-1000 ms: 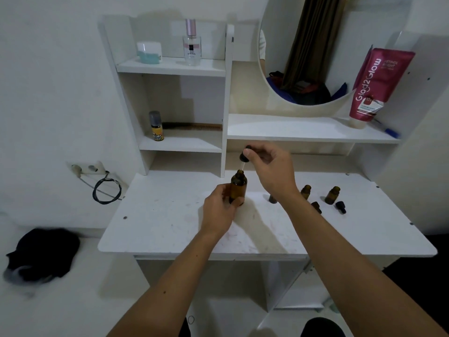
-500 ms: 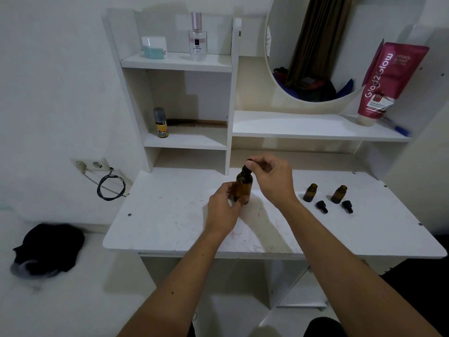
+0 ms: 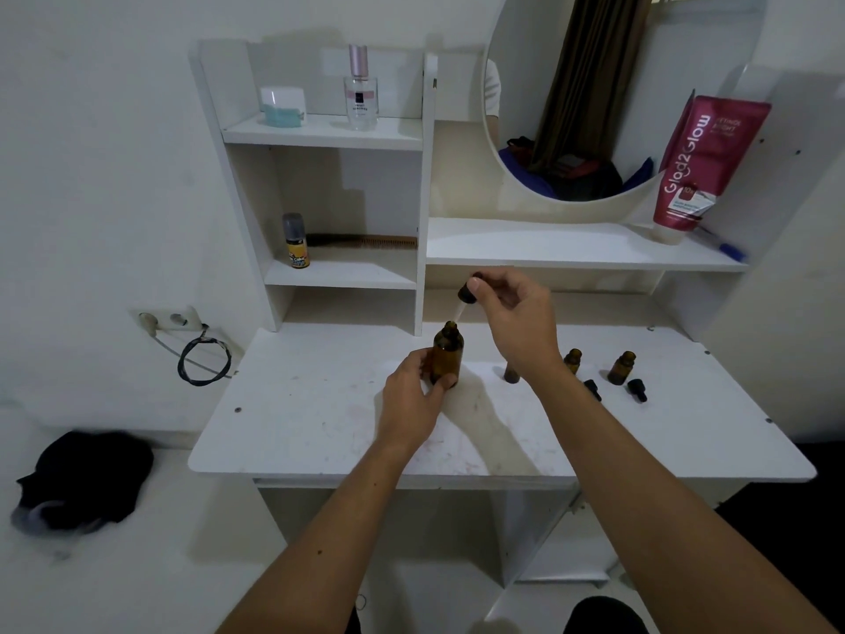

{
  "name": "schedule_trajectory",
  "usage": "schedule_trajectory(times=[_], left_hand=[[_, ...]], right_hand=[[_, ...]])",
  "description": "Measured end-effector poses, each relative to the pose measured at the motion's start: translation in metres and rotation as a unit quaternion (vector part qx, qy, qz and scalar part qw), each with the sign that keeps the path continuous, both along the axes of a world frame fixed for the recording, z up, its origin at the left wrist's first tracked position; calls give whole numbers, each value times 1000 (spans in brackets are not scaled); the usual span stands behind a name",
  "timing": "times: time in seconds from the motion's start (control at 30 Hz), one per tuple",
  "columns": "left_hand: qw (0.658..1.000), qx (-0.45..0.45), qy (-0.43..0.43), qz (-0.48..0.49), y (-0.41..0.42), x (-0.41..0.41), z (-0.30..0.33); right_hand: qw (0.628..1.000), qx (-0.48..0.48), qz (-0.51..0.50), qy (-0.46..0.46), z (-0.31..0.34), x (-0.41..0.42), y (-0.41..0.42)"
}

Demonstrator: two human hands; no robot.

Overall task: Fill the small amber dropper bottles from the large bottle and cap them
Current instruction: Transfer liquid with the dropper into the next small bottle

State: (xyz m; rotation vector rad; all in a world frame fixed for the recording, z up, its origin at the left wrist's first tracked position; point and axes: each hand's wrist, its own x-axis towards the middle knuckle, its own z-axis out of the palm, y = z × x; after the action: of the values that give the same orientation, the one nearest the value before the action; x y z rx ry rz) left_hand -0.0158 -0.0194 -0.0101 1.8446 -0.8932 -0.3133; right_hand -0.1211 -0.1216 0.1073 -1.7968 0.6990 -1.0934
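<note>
Your left hand (image 3: 414, 395) grips the large amber bottle (image 3: 448, 354), upright on the white surface (image 3: 311, 404). Your right hand (image 3: 516, 322) pinches the black dropper cap (image 3: 468, 291) just above it, pipette tip at the open neck — so the step looks like drawing liquid out. Beyond your right wrist stand small amber bottles (image 3: 621, 368), uncapped, their black caps (image 3: 636, 389) lying beside them. Next move, likely: carry the loaded pipette across level, find a narrow neck — then squeeze.
</note>
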Motion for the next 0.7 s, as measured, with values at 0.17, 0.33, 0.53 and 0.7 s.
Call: schedule_trajectory(times=[0.17, 0.33, 0.53, 0.7], left_hand=[[1000, 7, 3, 4, 2, -4, 2], [1000, 17, 1, 12, 1, -7, 2], [997, -24, 31, 71, 7, -15, -2], [991, -66, 76, 90, 5, -48, 1]], right_hand=[[1000, -17, 6, -24, 11, -7, -2], [998, -19, 9, -56, 20, -12, -4], [997, -27, -12, -64, 15, -45, -11], [997, 3, -65, -49, -1, -88, -27]])
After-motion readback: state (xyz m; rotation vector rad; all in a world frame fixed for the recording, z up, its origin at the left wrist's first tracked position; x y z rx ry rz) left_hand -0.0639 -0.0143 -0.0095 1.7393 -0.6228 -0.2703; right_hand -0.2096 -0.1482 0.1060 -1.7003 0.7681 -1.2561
